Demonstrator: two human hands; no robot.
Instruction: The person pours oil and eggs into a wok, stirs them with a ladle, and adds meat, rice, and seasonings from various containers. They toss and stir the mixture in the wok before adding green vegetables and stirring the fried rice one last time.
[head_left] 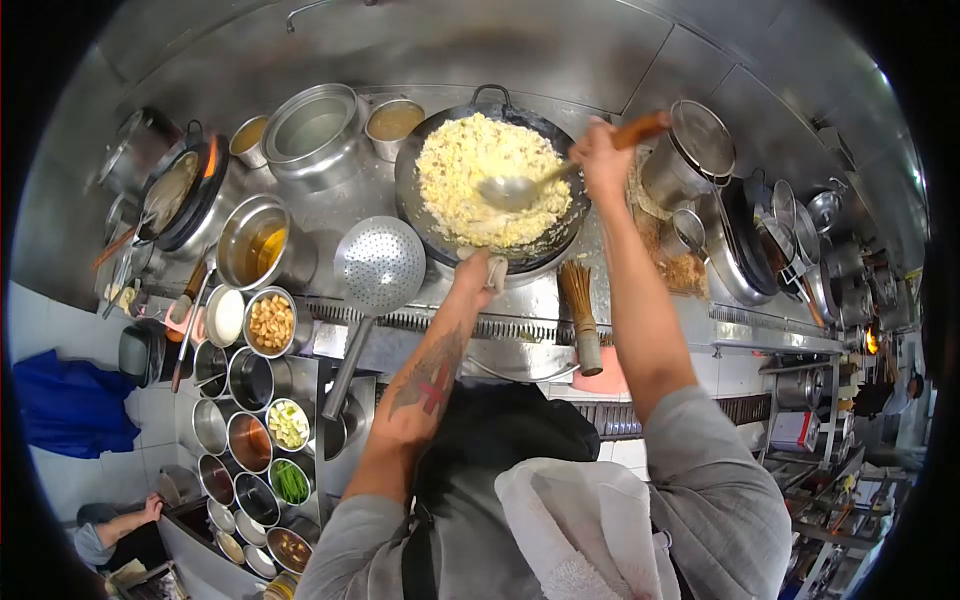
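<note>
A large black wok [408, 205] holds a heap of yellow and white food that looks like egg fried rice [470, 150]. My left hand [478, 276] grips the wok's near edge through a folded cloth [496, 272]. Higher up, at the wok's right side, my right hand [603, 160] is closed around the wooden handle of a metal ladle [512, 192], slightly blurred, whose bowl rests in the food. A perforated strainer [379, 264] lies left of the wok. Just right of my left hand, a bamboo brush [580, 310] stands against the stove edge.
Pots, including a large steel one [312, 125], stand at the back left. Ingredient containers [271, 322] line the lower left. Right of my arm are a lidded pot [700, 140] and stacked pans [740, 240]. Another person's arm [130, 522] shows at the lower left.
</note>
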